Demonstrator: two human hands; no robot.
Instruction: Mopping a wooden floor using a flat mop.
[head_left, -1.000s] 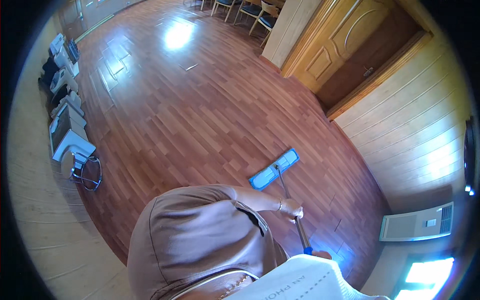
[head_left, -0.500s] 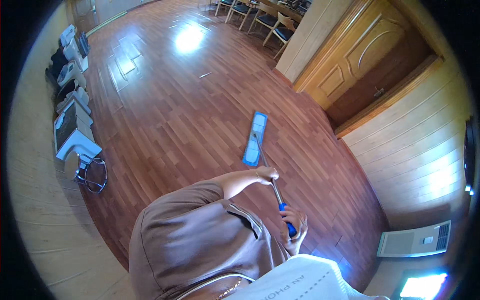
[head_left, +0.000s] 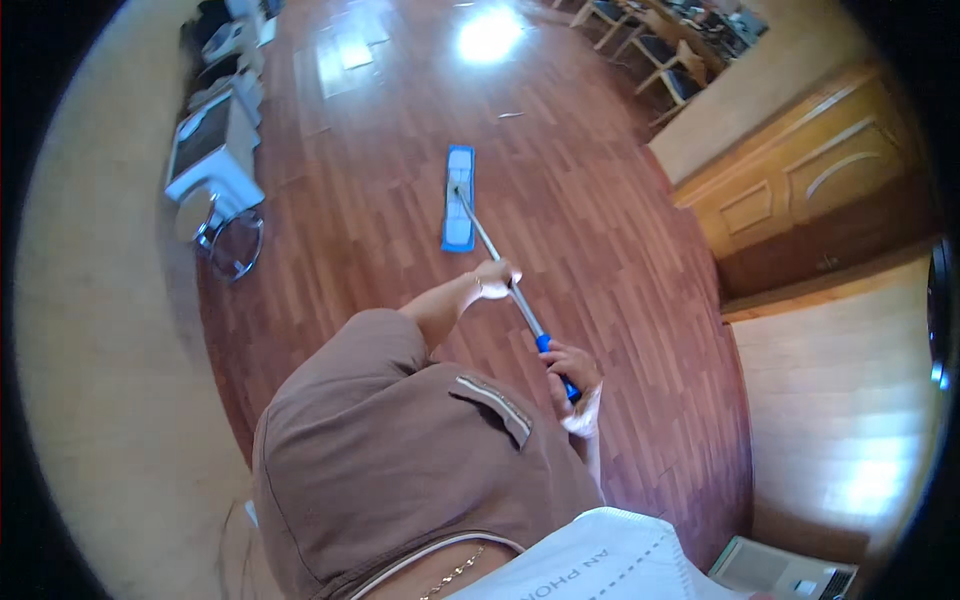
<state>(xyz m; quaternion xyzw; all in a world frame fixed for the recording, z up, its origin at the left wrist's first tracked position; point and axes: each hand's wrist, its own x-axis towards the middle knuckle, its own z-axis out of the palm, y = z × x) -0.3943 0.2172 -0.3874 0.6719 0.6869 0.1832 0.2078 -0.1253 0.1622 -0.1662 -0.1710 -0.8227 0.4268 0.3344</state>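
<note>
A flat mop (head_left: 459, 215) with a blue-edged, pale rectangular head lies flat on the reddish-brown wood floor ahead of me. Its thin metal pole slants back from the head toward my body, down and to the right. Partway along the pole, my left hand (head_left: 495, 279) is closed around the metal. My right hand (head_left: 574, 378) grips the blue handle (head_left: 571, 388) at the near end, close to my torso. Part of that handle is hidden behind the fingers.
Along the left wall stand a round stool (head_left: 233, 245) with metal legs and a white cabinet (head_left: 215, 160). Chairs (head_left: 680, 80) line a table at the upper right. A wooden door (head_left: 820, 190) is on the right, and a pale boxy unit (head_left: 780, 570) sits at lower right.
The mop head has moved forward and to the left across the floor, both hands going with the pole. My view has shifted too, bringing the stool and cabinet higher in it.
</note>
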